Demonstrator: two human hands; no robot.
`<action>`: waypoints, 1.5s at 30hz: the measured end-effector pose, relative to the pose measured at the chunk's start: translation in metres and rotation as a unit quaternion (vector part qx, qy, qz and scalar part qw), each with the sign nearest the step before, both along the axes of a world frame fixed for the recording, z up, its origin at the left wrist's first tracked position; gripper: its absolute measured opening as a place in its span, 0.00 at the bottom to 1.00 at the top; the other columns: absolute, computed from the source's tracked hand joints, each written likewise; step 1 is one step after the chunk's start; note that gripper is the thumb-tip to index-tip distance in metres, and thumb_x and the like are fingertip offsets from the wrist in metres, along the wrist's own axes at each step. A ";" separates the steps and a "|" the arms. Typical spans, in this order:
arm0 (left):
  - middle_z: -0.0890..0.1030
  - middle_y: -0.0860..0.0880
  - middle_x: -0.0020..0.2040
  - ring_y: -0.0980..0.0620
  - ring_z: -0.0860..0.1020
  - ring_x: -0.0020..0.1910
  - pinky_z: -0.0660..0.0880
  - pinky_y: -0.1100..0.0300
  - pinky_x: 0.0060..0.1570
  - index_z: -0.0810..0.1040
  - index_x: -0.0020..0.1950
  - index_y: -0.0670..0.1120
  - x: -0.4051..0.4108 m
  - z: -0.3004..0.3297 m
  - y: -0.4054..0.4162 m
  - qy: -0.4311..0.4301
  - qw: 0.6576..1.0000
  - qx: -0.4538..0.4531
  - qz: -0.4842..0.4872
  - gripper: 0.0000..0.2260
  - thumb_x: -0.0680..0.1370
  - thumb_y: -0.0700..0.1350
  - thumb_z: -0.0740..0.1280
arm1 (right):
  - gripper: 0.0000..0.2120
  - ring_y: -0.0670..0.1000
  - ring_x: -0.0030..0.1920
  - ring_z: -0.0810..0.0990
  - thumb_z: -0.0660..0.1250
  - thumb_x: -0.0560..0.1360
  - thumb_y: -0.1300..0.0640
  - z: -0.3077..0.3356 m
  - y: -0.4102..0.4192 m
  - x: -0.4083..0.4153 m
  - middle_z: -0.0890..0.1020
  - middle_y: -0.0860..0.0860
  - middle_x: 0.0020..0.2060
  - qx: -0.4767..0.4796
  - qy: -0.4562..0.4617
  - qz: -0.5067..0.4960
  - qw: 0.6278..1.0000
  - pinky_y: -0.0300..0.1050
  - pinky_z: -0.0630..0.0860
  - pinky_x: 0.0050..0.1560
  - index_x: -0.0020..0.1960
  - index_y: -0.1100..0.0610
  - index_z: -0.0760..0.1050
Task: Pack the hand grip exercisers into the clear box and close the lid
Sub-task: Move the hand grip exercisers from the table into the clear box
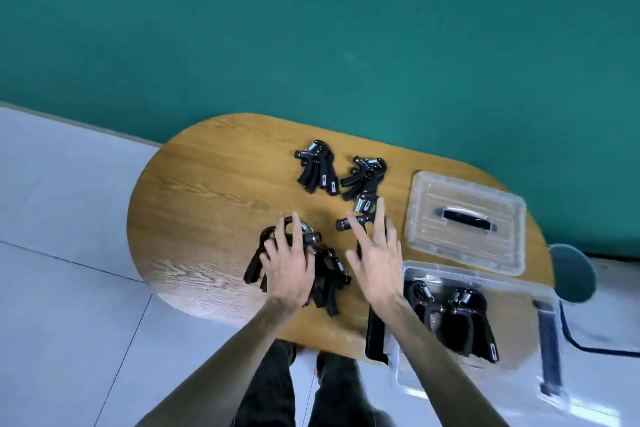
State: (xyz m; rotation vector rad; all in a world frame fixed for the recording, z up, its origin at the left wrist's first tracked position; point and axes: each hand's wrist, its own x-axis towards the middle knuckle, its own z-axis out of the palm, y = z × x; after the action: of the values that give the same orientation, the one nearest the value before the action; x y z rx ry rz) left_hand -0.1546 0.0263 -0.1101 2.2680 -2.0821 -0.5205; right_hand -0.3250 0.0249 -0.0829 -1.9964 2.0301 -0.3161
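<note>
Mid-packing: left hand (289,263) grip clenched on the near pile of exercisers (304,274) on the surface (207,204), right hand (377,253) released, fingers spread above one exerciser; next move, I judge, lifts them into the clear box (485,291), lid (465,220) off.

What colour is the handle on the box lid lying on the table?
Black. The handle sits in the middle of the clear lid, plainest in the head view.

Box (415,274) at the table's (207,191) near right edge holds grips (460,319); lid (465,222) behind it; loose grips (317,166) lie left.
</note>
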 end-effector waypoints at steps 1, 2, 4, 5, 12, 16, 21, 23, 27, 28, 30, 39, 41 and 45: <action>0.56 0.41 0.81 0.40 0.71 0.55 0.72 0.45 0.52 0.46 0.83 0.47 -0.012 0.007 0.005 -0.003 1.000 -0.004 -0.006 0.32 0.83 0.54 0.56 | 0.36 0.65 0.71 0.65 0.70 0.75 0.58 0.006 0.012 -0.011 0.42 0.56 0.82 0.000 -0.005 -0.006 1.000 0.61 0.74 0.62 0.79 0.43 0.61; 0.56 0.41 0.81 0.40 0.71 0.54 0.72 0.46 0.51 0.47 0.83 0.47 -0.022 0.012 0.010 -0.006 1.000 -0.008 -0.009 0.33 0.82 0.54 0.56 | 0.36 0.65 0.71 0.66 0.71 0.75 0.58 0.010 0.022 -0.021 0.42 0.56 0.82 0.003 -0.009 -0.015 1.000 0.62 0.75 0.62 0.79 0.43 0.61; 0.55 0.41 0.82 0.42 0.72 0.53 0.71 0.47 0.51 0.46 0.83 0.47 -0.046 0.024 0.021 -0.012 1.000 -0.012 -0.023 0.34 0.82 0.55 0.57 | 0.37 0.65 0.68 0.69 0.71 0.74 0.58 0.018 0.043 -0.042 0.42 0.56 0.82 0.007 -0.017 -0.041 0.999 0.62 0.76 0.60 0.79 0.43 0.61; 0.55 0.42 0.82 0.43 0.72 0.54 0.71 0.47 0.52 0.46 0.83 0.48 -0.059 0.029 0.027 -0.012 0.999 -0.013 -0.028 0.34 0.82 0.55 0.58 | 0.37 0.64 0.67 0.70 0.71 0.74 0.58 0.022 0.052 -0.052 0.42 0.56 0.82 0.006 -0.022 -0.051 0.998 0.62 0.76 0.60 0.78 0.43 0.62; 0.55 0.42 0.81 0.45 0.71 0.51 0.70 0.48 0.51 0.48 0.84 0.48 -0.131 0.040 0.063 0.033 0.996 -0.029 -0.082 0.34 0.82 0.54 0.59 | 0.37 0.62 0.60 0.73 0.74 0.71 0.58 0.026 0.105 -0.108 0.46 0.58 0.82 0.002 -0.035 -0.097 0.995 0.59 0.77 0.54 0.77 0.45 0.66; 0.50 0.43 0.82 0.46 0.69 0.54 0.70 0.49 0.54 0.41 0.83 0.49 -0.158 0.036 0.083 0.030 0.990 -0.031 -0.136 0.34 0.83 0.54 0.57 | 0.35 0.64 0.67 0.69 0.74 0.71 0.57 0.022 0.133 -0.138 0.47 0.57 0.82 0.006 -0.040 -0.125 0.991 0.59 0.76 0.60 0.75 0.45 0.67; 0.60 0.41 0.80 0.47 0.71 0.50 0.72 0.51 0.49 0.52 0.83 0.48 -0.194 0.030 0.108 0.040 0.988 -0.033 -0.144 0.33 0.81 0.53 0.61 | 0.37 0.65 0.68 0.70 0.77 0.69 0.58 0.013 0.167 -0.170 0.49 0.57 0.82 0.005 -0.055 -0.150 0.987 0.60 0.77 0.59 0.75 0.44 0.67; 0.64 0.40 0.78 0.46 0.73 0.49 0.74 0.50 0.47 0.56 0.83 0.47 -0.206 0.029 0.116 0.041 0.987 -0.024 -0.154 0.34 0.79 0.53 0.64 | 0.36 0.64 0.66 0.71 0.76 0.69 0.58 0.009 0.176 -0.181 0.50 0.58 0.81 -0.001 -0.062 -0.157 0.986 0.59 0.77 0.58 0.75 0.45 0.69; 0.68 0.40 0.76 0.45 0.75 0.48 0.74 0.51 0.44 0.61 0.81 0.46 -0.231 0.028 0.127 0.042 0.983 -0.005 -0.180 0.35 0.76 0.51 0.69 | 0.39 0.62 0.61 0.73 0.76 0.69 0.60 0.001 0.192 -0.204 0.49 0.57 0.82 0.001 -0.066 -0.169 0.983 0.57 0.77 0.54 0.76 0.45 0.67; 0.68 0.40 0.76 0.46 0.75 0.48 0.73 0.51 0.43 0.61 0.81 0.46 -0.237 0.026 0.128 0.043 0.982 0.002 -0.182 0.35 0.76 0.51 0.70 | 0.39 0.62 0.61 0.73 0.76 0.69 0.61 -0.002 0.195 -0.210 0.49 0.57 0.82 0.005 -0.066 -0.169 0.983 0.57 0.77 0.54 0.76 0.45 0.67; 0.68 0.41 0.76 0.46 0.74 0.49 0.73 0.51 0.43 0.61 0.81 0.47 -0.247 0.019 0.130 0.045 0.983 0.014 -0.179 0.35 0.76 0.51 0.70 | 0.40 0.62 0.60 0.73 0.76 0.68 0.62 -0.010 0.196 -0.220 0.49 0.56 0.82 0.015 -0.071 -0.170 0.983 0.57 0.77 0.53 0.76 0.45 0.67; 0.60 0.40 0.80 0.44 0.74 0.51 0.72 0.50 0.45 0.58 0.82 0.47 -0.262 -0.030 0.129 0.012 0.987 0.059 -0.150 0.35 0.78 0.51 0.68 | 0.40 0.65 0.65 0.69 0.74 0.71 0.62 -0.065 0.192 -0.238 0.44 0.54 0.82 0.078 -0.098 -0.155 0.980 0.63 0.75 0.59 0.78 0.42 0.62; 0.59 0.40 0.81 0.44 0.73 0.51 0.72 0.49 0.46 0.56 0.82 0.47 -0.265 -0.041 0.128 0.006 0.987 0.068 -0.145 0.36 0.78 0.52 0.67 | 0.40 0.65 0.66 0.68 0.73 0.72 0.61 -0.076 0.189 -0.239 0.42 0.53 0.82 0.093 -0.109 -0.154 0.978 0.64 0.74 0.61 0.78 0.41 0.61; 0.58 0.40 0.81 0.44 0.72 0.52 0.71 0.50 0.46 0.55 0.83 0.47 -0.271 -0.057 0.124 -0.010 0.988 0.075 -0.133 0.35 0.79 0.52 0.65 | 0.39 0.66 0.68 0.67 0.71 0.73 0.62 -0.088 0.175 -0.246 0.42 0.55 0.81 0.100 -0.122 -0.143 0.977 0.63 0.73 0.61 0.78 0.43 0.61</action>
State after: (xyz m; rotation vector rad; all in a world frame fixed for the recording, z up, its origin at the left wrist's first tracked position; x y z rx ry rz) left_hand -0.4256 0.1499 -0.1671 2.0831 -2.4497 -0.6896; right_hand -0.5709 0.1995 -0.1711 -1.4711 2.0928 -0.3778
